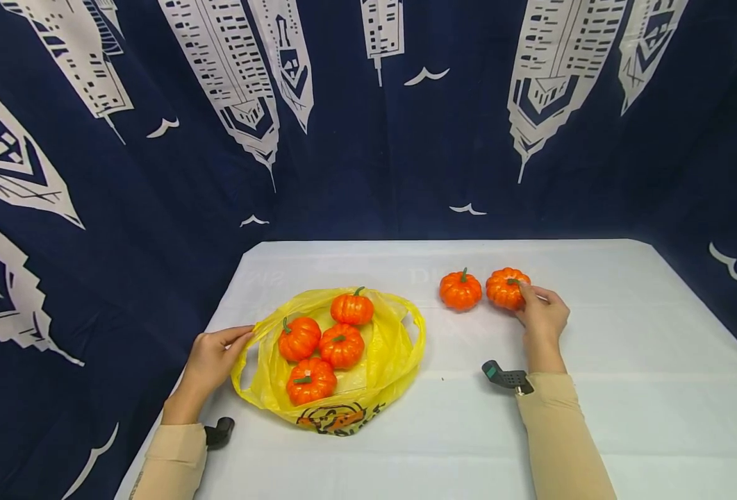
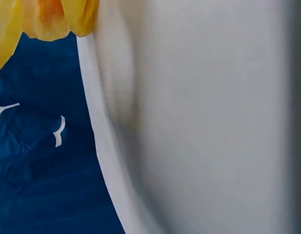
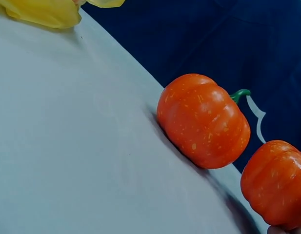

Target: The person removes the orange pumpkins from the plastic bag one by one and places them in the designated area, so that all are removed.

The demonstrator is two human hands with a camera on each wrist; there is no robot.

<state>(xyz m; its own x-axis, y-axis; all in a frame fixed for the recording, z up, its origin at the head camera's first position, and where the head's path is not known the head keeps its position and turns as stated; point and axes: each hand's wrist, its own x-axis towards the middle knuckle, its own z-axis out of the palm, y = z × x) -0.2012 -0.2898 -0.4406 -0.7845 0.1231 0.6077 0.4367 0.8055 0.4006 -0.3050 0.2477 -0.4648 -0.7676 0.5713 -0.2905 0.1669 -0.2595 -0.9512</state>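
Observation:
A yellow plastic bag point(image 1: 383, 371) lies spread on the table with its mouth wide and several small orange pumpkins point(image 1: 299, 339) inside. At its left side my left hand point(image 1: 213, 357) pinches the rim beside a handle loop. Over to the right, my right hand point(image 1: 544, 321) grips an orange pumpkin point(image 1: 504, 287) with a green stem, thumb and fingers at its right side. Just left of that one stands another pumpkin point(image 1: 460, 292), stem up and untouched. The right wrist view shows the gripped pumpkin point(image 3: 274, 185) at the right edge, with fingertips barely visible below it.
A white cloth covers the table point(image 1: 443, 444). Behind it hangs a dark blue curtain point(image 1: 368, 167) printed with white buildings and birds, also running down the left side. Dark wrist cameras point(image 1: 504, 376) stick out from both sleeves, close over the cloth.

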